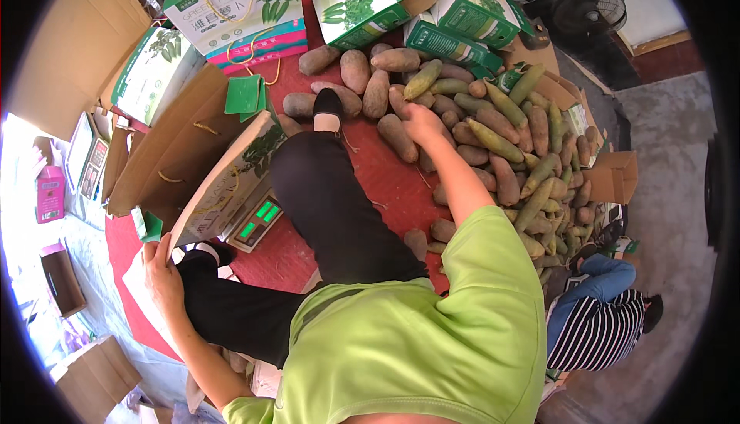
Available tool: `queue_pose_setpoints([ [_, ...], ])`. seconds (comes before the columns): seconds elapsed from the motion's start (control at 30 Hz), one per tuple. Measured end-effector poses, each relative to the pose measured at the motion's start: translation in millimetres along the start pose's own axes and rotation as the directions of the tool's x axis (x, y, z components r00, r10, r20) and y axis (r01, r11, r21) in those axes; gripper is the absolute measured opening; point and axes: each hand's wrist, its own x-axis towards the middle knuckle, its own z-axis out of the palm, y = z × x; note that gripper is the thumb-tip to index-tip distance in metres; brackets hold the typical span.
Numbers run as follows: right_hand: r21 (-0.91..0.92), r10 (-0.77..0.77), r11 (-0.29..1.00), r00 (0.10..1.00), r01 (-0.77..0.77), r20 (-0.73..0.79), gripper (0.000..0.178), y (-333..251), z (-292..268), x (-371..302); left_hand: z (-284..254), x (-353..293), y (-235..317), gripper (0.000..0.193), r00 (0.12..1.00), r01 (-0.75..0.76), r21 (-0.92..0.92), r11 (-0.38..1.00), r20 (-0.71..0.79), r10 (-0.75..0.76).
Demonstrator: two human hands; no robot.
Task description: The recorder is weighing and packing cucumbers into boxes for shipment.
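At the left, my left hand (pixel 162 279) holds the near edge of an upright carton (pixel 177 143). The carton stands open-topped, with its brown inside showing. Beside and partly behind it is a digital scale (pixel 254 222) with lit green displays. My right hand (pixel 422 125) reaches into a heap of radishes, fingers curled down against a soil-brown radish (pixel 397 138); the fingertips are partly hidden. More brown radishes (pixel 355 71) and greener ones (pixel 496 142) spread around and to the right of this hand.
Printed green-and-white cartons (pixel 354 8) stand along the far side of the red mat (pixel 370 169). A black fan (pixel 590 9) sits at the far right. A person in a striped top (pixel 597 330) is low at the right. My knee rises between carton and radishes.
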Motion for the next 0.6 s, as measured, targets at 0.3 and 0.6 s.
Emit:
queue_pose_setpoints([
  [0.3,-0.317,0.401,0.872,0.915,-0.373,0.029,0.039,126.0,-11.6,-4.0,-3.3,1.9,6.9,0.037,0.999,-0.031,0.022,0.999,-0.036,0.032],
  [0.6,-0.461,0.357,0.829,0.934,-0.315,0.003,0.065,161.4,-18.0,4.9,-5.2,5.1,12.4,0.042,1.0,0.022,-0.003,1.0,0.001,-0.022],
])
